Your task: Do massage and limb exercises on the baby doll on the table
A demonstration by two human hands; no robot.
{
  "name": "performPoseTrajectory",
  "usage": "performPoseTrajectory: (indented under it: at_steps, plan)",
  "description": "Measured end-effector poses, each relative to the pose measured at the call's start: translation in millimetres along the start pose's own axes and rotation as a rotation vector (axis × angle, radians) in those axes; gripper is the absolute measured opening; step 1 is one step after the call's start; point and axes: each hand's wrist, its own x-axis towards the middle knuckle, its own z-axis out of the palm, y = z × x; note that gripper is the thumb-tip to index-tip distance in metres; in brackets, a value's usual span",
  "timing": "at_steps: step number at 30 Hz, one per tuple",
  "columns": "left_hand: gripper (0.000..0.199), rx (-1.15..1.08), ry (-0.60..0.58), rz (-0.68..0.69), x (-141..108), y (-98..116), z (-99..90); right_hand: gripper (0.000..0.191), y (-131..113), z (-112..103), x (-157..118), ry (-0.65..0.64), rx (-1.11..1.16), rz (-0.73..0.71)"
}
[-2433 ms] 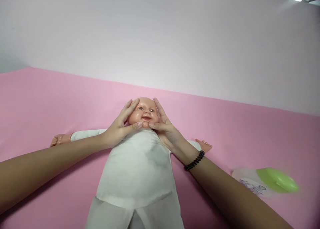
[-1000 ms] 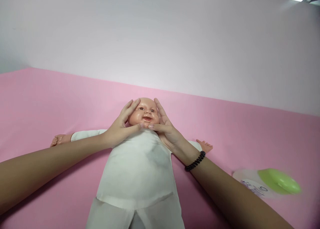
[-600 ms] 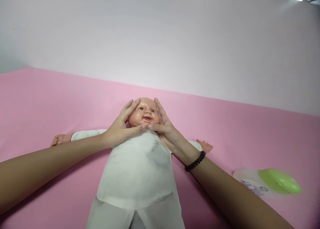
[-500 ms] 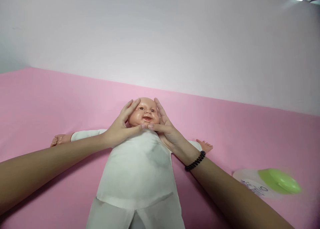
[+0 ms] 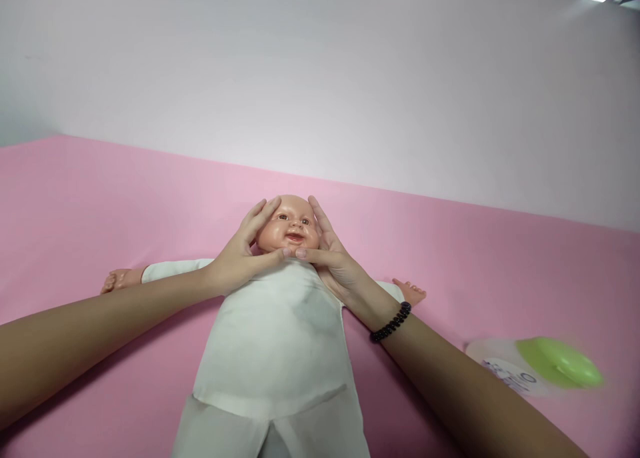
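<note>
The left hand (image 5: 235, 251) and right hand (image 5: 333, 258) hold a smiling pink vinyl doll head (image 5: 289, 223) in a wide grip; a green-lidded translucent round container (image 5: 537, 366) lies right of it.

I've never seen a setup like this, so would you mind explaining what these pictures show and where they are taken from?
There is no machine here: these are a person's two bare hands, seen by one camera worn on the person's head, looking forward and down. A baby doll in a white bodysuit lies on its back on a pink surface, with a pale wall behind it. The left hand and right hand hold the doll's head from both sides, thumbs by its chin. A black coiled bracelet sits on the right wrist. Off to the right lies a translucent container with a green lid, somewhat blurred.
</note>
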Motion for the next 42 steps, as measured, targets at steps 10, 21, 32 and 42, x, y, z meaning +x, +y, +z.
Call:
performPoseTrajectory:
  at_steps: [10, 21, 32, 42]
  plan:
    - [0.081, 0.149, 0.007, 0.132, 4, -12, -4.5, 0.102, 5, 0, 4, 0.043, -0.073, -0.058]
    - [0.074, 0.294, 0.075, 0.404, 3, -26, -0.4, 0.075, 28, 8, 17, 0.367, -0.537, -0.330]
    - [0.085, 0.298, 0.004, 0.225, -16, -15, -7.6, 0.074, 5, 12, -17, 0.388, -1.225, -0.171]
    - [0.051, -0.007, 0.199, -0.067, -120, 44, 2.5, 0.041, -60, -22, -170, 0.910, -2.007, -0.386]
